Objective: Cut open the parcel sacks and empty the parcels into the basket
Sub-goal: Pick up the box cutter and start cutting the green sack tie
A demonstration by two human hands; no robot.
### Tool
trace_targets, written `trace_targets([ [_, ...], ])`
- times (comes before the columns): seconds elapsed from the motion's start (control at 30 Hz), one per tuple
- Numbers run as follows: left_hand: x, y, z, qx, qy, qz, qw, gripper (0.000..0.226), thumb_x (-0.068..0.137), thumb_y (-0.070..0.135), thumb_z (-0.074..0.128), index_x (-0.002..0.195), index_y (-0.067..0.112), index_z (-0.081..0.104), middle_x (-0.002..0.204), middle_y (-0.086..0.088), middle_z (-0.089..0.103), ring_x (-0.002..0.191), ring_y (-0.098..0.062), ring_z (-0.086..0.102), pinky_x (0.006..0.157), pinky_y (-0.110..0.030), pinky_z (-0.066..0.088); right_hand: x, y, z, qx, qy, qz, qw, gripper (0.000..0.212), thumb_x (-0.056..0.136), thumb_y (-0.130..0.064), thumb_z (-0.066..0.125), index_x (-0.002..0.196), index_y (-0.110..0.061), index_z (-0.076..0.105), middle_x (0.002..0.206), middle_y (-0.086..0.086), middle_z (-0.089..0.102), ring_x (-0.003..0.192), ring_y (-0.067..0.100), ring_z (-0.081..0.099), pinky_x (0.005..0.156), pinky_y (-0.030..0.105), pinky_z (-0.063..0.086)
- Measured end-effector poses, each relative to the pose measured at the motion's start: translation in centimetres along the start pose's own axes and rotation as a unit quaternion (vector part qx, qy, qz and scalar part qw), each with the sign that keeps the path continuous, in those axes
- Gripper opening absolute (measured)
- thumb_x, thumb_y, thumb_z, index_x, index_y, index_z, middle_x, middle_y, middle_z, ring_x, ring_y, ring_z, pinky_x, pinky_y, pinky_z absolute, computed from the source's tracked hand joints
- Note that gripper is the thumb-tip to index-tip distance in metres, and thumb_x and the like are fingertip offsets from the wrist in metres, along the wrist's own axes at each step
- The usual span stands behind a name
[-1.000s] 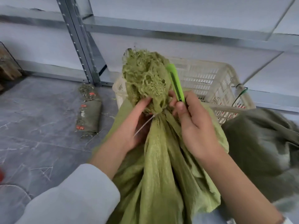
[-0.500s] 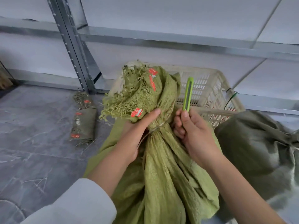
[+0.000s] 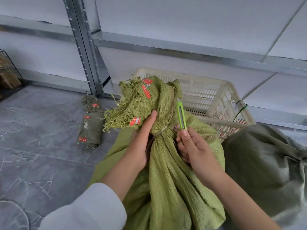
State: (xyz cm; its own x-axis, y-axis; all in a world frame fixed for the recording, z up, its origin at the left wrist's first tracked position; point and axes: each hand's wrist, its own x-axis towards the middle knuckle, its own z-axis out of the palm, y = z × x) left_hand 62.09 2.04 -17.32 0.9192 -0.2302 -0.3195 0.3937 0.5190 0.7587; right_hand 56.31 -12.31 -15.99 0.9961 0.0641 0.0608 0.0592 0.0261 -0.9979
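Observation:
A light green woven parcel sack (image 3: 169, 180) stands in front of me, its neck bound by a pale tie (image 3: 160, 131). The frayed top with red labels flops to the left. My left hand (image 3: 142, 143) grips the sack's neck just below the tie. My right hand (image 3: 194, 146) holds a green utility knife (image 3: 180, 116) upright, right of the neck, its blade end pointing up. Behind the sack stands a cream plastic basket (image 3: 207, 90) with slotted walls.
A darker green sack (image 3: 265, 166) lies at the right against the basket. A folded empty sack (image 3: 91, 128) lies on the grey tiled floor at the left. Metal shelving with an upright post (image 3: 83, 47) runs behind. A wire cage (image 3: 8, 70) sits far left.
The sack's frayed top has dropped over to the left, showing red labels. My right hand has turned the knife upright beside the neck. The view has shifted slightly.

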Motion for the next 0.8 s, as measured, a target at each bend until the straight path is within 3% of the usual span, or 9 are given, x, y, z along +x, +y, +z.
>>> trace_targets([
  [0.23,-0.3,0.1,-0.1,0.006,0.003,0.049,0.999,0.081,0.061,0.057,0.083,0.130,0.022,0.058,0.123,-0.006,0.067,0.113,-0.028,0.064,0.102,-0.049,0.045,-0.5,-0.7,-0.1,0.002,0.009,0.018,1.000,0.042,0.097,-0.047,0.042,0.085,-0.008,0.051,0.052,0.000,0.028,0.043,0.011,0.020,0.039,0.020,0.022],
  [0.37,-0.1,0.2,-0.2,0.004,0.019,0.102,0.995,0.079,0.062,0.051,0.084,0.130,0.023,0.057,0.124,-0.001,0.067,0.113,-0.024,0.064,0.102,-0.048,0.045,-0.9,-2.0,-0.8,0.010,-0.011,-0.007,1.000,0.033,0.102,-0.039,0.040,0.100,-0.014,0.061,0.054,0.012,0.048,0.036,0.018,0.033,0.041,0.023,0.031],
  [0.43,-0.2,0.3,-0.3,0.000,0.032,0.106,0.994,0.090,0.055,0.055,0.087,0.132,0.023,0.054,0.124,0.000,0.067,0.113,-0.025,0.064,0.101,-0.049,0.045,-1.2,-2.6,-1.3,0.008,-0.037,0.006,0.999,0.026,0.100,-0.030,0.043,0.096,-0.009,0.059,0.064,0.013,0.057,0.037,0.021,0.041,0.044,0.024,0.037],
  [0.5,-0.2,0.1,-0.5,-0.003,0.031,0.109,0.994,0.094,0.052,0.056,0.088,0.133,0.024,0.053,0.126,0.000,0.066,0.114,-0.026,0.064,0.102,-0.050,0.045,-1.7,-2.9,-1.7,-0.008,-0.067,0.041,0.997,0.023,0.094,-0.024,0.042,0.094,-0.007,0.057,0.063,0.009,0.050,0.037,0.018,0.033,0.041,0.023,0.031],
  [0.6,-0.5,0.2,-0.6,0.003,0.006,0.141,0.990,0.074,0.065,0.049,0.084,0.130,0.028,0.057,0.126,0.005,0.066,0.115,-0.021,0.063,0.103,-0.047,0.044,-2.5,-3.2,-1.6,-0.063,-0.101,0.094,0.988,0.023,0.103,-0.027,0.040,0.096,-0.012,0.057,0.059,0.002,0.034,0.042,0.012,0.022,0.040,0.017,0.022],
  [0.8,-1.1,0.5,0.2,0.017,-0.009,0.187,0.982,0.055,0.078,0.038,0.076,0.129,0.027,0.058,0.129,0.007,0.064,0.119,-0.016,0.060,0.106,-0.046,0.041,-2.9,-3.2,-1.2,-0.062,-0.125,0.143,0.980,0.030,0.104,-0.031,0.036,0.097,-0.005,0.049,0.060,0.007,0.026,0.046,0.012,0.015,0.042,0.017,0.014],
])
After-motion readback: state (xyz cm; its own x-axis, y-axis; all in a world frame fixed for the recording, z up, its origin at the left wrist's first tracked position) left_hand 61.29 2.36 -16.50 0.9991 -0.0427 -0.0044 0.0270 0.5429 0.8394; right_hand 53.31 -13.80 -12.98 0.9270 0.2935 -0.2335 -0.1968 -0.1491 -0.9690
